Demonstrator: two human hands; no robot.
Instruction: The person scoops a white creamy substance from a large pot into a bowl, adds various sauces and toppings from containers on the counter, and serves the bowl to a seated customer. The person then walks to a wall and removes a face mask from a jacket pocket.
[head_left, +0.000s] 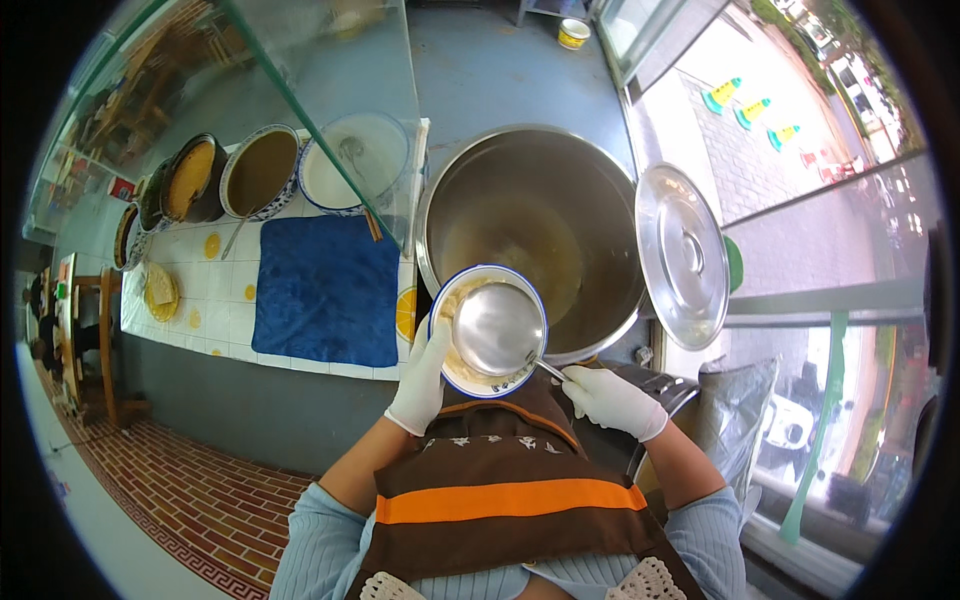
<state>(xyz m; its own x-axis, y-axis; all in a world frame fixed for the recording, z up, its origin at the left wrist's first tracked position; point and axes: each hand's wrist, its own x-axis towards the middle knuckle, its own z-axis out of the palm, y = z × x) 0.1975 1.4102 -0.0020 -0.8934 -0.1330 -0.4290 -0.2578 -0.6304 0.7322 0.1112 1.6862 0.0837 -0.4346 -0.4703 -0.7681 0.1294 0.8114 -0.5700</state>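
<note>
My gloved left hand (422, 380) grips the left side of a white bowl (453, 380) with a blue rim. Pale yellowish food shows along the bowl's inner wall. My right hand (613, 397), gloved as well, is closed around the handle of a metal ladle (501, 328). The ladle's round head sits over the bowl and hides most of what is in it. Just beyond the bowl stands a large stainless steel pot (534, 133), with cloudy brownish liquid (517, 240) low inside. The bowl overlaps the pot's near rim in view.
A round metal lid (679, 255) leans at the pot's right. Left is a tiled-pattern counter (225, 300) with a blue cloth (328, 292), a yellow plate (174, 307) of flatbread and several food basins (262, 171). A glass screen (300, 112) rises over the counter.
</note>
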